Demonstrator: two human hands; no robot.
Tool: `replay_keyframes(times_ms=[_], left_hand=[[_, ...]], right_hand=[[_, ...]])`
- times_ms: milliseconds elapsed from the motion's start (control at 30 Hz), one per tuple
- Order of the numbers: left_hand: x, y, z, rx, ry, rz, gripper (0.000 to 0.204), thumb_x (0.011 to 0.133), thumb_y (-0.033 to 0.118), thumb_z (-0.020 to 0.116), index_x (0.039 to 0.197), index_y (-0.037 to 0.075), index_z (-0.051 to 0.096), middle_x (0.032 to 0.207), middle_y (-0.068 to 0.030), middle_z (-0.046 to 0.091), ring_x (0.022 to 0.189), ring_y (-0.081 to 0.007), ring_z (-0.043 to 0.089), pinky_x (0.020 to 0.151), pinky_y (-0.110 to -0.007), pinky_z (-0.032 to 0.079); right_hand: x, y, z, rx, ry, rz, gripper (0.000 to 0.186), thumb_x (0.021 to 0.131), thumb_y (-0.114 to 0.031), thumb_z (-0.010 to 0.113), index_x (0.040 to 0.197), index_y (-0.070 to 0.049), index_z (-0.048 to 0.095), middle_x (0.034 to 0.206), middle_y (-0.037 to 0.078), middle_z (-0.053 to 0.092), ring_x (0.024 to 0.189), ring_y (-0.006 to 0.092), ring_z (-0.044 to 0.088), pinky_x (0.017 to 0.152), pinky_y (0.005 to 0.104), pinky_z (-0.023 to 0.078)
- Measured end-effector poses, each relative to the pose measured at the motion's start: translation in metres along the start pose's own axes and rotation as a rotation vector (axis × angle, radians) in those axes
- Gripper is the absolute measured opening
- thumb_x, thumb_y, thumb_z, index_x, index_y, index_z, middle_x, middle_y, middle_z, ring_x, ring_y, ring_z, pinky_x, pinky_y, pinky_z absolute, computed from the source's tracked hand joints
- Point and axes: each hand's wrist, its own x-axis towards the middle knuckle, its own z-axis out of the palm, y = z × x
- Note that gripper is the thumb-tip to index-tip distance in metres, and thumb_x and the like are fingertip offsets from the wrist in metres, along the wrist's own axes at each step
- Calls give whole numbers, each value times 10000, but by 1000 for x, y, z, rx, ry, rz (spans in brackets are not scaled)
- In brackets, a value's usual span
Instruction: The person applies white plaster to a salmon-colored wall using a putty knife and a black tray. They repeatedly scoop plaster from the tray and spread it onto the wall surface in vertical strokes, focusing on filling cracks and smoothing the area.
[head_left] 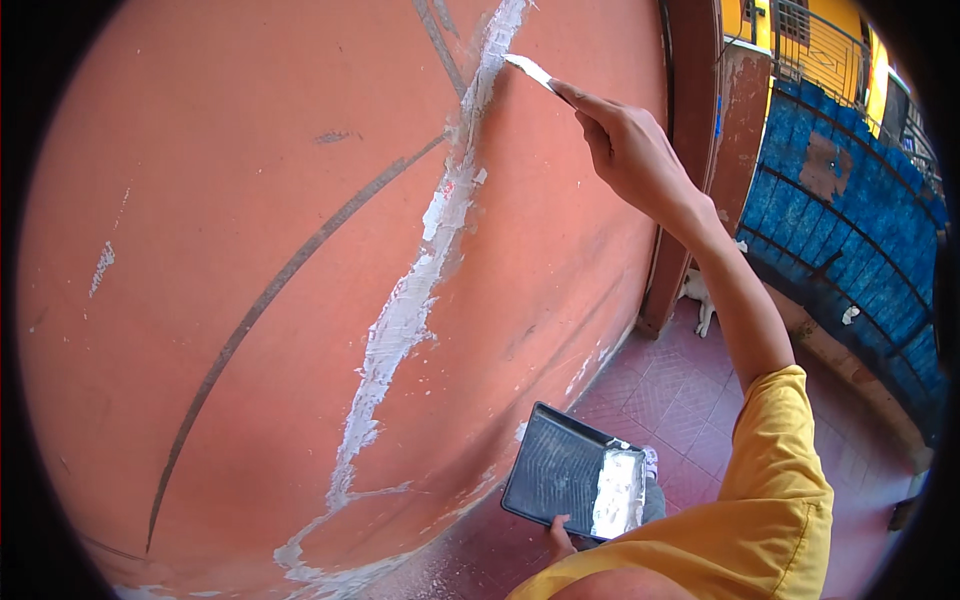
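My right hand [640,160] is raised to the orange wall [250,130], its fingers wrapped round a putty knife [531,70]. White filler coats the knife's blade, and its tip is at the upper part of a long filler strip [400,310] that runs down the wall. Low in front of me, my left hand [559,536] grips the near edge of a black paint tray [558,465]. White filler [618,490] lies in the tray's right end. Most of the left hand's fingers are hidden under the tray.
Dark grey streaks [290,265] cross the wall left of the filler. A brown door frame [690,180] stands at the wall's right end, with a white animal [697,300] at its foot. Beyond the reddish tiled floor [690,390] is a blue-covered metal gate [850,220].
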Motion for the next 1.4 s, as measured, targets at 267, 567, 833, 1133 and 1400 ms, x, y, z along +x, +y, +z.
replay_keyframes(times_ms=[267, 567, 833, 1133, 1400], left_hand=[[6, 8, -23, 18, -15, 7, 459, 679, 216, 636, 1075, -8, 580, 1020, -101, 587, 895, -260, 570, 743, -379, 468], [6, 14, -35, 19, -19, 9, 451, 671, 210, 641, 1067, 4, 575, 1010, -96, 577, 866, -247, 566, 695, -379, 472], [5, 14, -38, 26, -13, 29, 452, 665, 210, 646, 1066, 16, 569, 1010, -92, 568, 848, -239, 561, 658, -379, 475], [24, 3, -50, 0, -60, 71, 465, 673, 227, 647, 1088, 40, 554, 1019, -86, 558, 842, -243, 562, 640, -382, 477], [8, 12, -40, 12, -85, -82, 410, 708, 259, 617, 1070, 79, 547, 951, -78, 567, 778, -244, 589, 630, -381, 482]], right_hand=[[7, -37, 4, -148, -156, 43, 435, 865, 30, 480, 1290, 30, 570, 695, 262, 538, 574, 355, 557, 580, 438, 453], [-21, -62, 34, -59, -73, 15, 406, 919, -16, 487, 1318, 16, 552, 640, 260, 501, 535, 351, 535, 540, 428, 415], [-46, -64, 20, -12, -89, 47, 379, 887, 9, 490, 1245, 18, 613, 689, 276, 570, 598, 370, 595, 580, 447, 456], [0, -51, 33, -80, 34, 33, 382, 886, -6, 488, 1252, 37, 591, 700, 282, 584, 637, 403, 613, 598, 468, 473], [-53, -62, 32, 5, -72, 7, 399, 874, 5, 500, 1260, 6, 601, 691, 269, 583, 623, 395, 601, 597, 476, 459]])
